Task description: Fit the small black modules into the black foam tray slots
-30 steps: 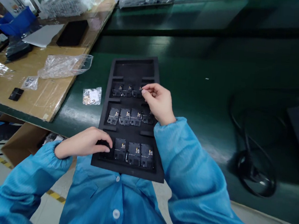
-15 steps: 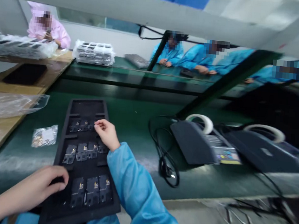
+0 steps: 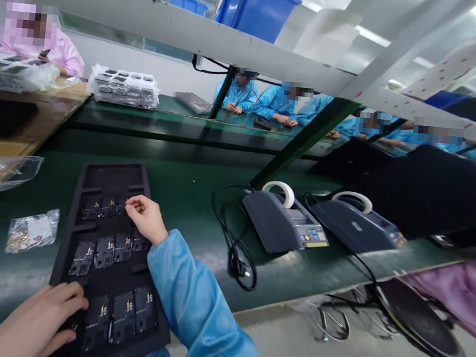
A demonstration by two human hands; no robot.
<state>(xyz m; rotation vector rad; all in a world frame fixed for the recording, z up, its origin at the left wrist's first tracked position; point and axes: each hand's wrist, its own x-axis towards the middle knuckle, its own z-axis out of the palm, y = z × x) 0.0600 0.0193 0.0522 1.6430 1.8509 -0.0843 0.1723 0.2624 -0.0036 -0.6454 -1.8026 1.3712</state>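
A long black foam tray [image 3: 107, 174] lies on the green bench, its near end over my lap. Rows of small black parts with gold contacts [image 3: 123, 316] sit in its recesses. My right hand [image 3: 147, 220] is over the upper row, thumb and fingertips pinched at the row's right-hand part; whatever they hold is too small to make out. By the tray's lower left edge, my left hand [image 3: 45, 317] rests with bent fingers and the thumb apart, nothing visible in it. Left of the tray is a clear bag of small gold pieces [image 3: 33, 232].
Two dark grey machines [image 3: 278, 221] [image 3: 353, 226] with tape rolls stand to the right, a black cable [image 3: 234, 257] beside them. Cardboard and plastic film [image 3: 3, 172] lie left. Wrapped tray stacks [image 3: 123, 86] and several co-workers are beyond. A slanted post [image 3: 304, 143] and stool [image 3: 421, 325] stand right.
The view has turned right, so the tray and bench things appear further left. My right hand stays pinched at the upper row. My left hand's thumb and fingers have spread slightly at the tray edge.
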